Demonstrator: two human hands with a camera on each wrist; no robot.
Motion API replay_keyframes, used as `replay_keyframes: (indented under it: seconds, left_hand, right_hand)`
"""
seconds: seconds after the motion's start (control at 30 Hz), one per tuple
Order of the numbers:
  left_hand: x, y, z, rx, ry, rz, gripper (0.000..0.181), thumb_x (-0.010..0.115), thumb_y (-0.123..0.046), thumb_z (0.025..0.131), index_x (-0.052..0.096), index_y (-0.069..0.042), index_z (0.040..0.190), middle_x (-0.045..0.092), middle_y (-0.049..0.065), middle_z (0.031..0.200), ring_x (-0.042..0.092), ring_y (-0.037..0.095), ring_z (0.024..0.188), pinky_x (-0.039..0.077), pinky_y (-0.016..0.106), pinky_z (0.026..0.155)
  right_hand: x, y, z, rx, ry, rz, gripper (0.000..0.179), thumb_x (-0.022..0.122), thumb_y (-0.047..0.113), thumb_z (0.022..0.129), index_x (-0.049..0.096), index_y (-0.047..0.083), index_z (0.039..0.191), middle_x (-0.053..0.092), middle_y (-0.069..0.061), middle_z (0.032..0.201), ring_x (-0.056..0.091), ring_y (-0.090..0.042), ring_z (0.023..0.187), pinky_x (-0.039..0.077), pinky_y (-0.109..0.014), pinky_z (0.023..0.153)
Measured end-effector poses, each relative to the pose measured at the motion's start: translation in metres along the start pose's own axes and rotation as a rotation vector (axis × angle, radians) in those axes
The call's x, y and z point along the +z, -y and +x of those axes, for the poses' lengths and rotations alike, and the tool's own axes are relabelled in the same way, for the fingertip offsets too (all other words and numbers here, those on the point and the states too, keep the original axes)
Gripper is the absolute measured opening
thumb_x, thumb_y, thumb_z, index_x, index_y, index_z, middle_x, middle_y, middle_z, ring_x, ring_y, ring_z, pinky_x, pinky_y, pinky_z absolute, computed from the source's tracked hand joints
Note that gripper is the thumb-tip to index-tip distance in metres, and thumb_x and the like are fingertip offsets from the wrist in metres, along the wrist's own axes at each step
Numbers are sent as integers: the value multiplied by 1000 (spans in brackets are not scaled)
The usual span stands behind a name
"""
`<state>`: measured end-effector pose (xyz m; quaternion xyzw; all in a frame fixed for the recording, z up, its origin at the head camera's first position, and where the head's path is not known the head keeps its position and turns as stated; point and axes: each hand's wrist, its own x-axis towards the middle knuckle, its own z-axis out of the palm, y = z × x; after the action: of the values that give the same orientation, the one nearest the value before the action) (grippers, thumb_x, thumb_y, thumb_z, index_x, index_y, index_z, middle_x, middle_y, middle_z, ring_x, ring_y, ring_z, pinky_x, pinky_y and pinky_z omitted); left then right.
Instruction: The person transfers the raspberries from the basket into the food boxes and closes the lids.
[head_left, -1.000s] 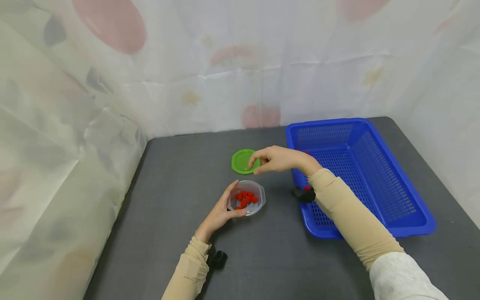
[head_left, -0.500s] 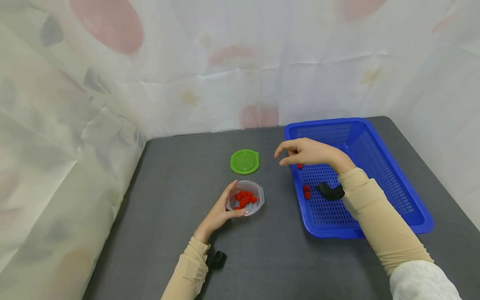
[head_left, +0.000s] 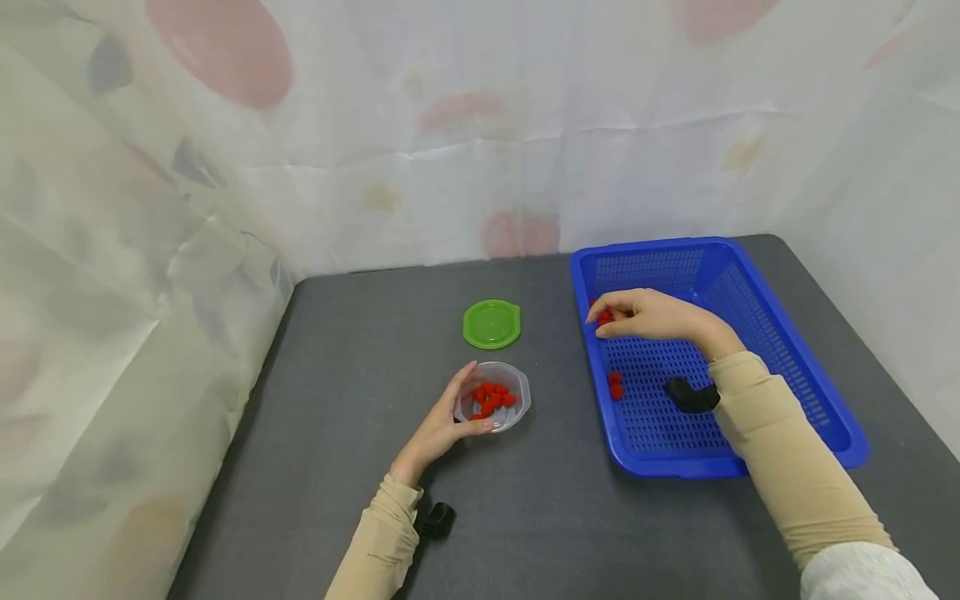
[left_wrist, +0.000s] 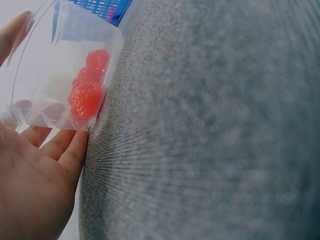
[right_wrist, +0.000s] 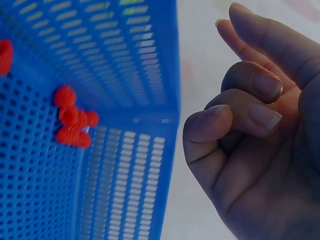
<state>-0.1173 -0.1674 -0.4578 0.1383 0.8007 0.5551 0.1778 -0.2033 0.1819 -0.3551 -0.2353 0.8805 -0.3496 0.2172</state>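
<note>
My left hand (head_left: 442,422) grips a clear plastic tub (head_left: 517,383) by its side, fingers and thumb around the wall. Several red raspberries (left_wrist: 86,97) lie at the bottom of the tub, which sits on the dark table. Over the left part of the blue basket (head_left: 813,387), my right hand (head_left: 654,317) hangs with nothing in its fingers. Its thumb and forefinger stand apart while the other fingers curl loosely, as the right wrist view shows. Below it, more raspberries (right_wrist: 72,117) are bunched in a corner of the basket.
A green lid (head_left: 491,324) lies flat on the grey table (head_left: 360,350) behind the tub. Two further raspberries (head_left: 616,386) rest by the basket's left wall. Patterned curtains (head_left: 375,125) hang along the table's back and sides.
My right hand has moved right, from beside the green lid to over the basket. My left hand keeps holding the tub in the same place.
</note>
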Motion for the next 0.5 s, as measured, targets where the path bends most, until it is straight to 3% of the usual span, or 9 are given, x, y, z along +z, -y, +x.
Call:
replay_keyframes:
  seconds: [0.23, 0.5]
  left_hand:
    - [-1, -1, 0, 5, -8, 4, 89, 73, -18, 80, 17, -17, 150, 35, 12, 147, 33, 29, 137, 24, 47, 114]
    - [-1, -1, 1, 29, -3, -12, 90, 73, -14, 80, 16, -14, 150, 33, 15, 148, 31, 30, 138, 24, 48, 114]
  right_hand:
    - [-2, -21, 0, 77, 29, -17, 29, 63, 34, 88, 60, 17, 111, 37, 4, 61, 36, -11, 56, 37, -30, 65]
    - [5, -39, 2, 91, 96, 39, 30, 61, 25, 90, 59, 9, 115, 32, 4, 58, 29, -8, 52, 39, -32, 74]
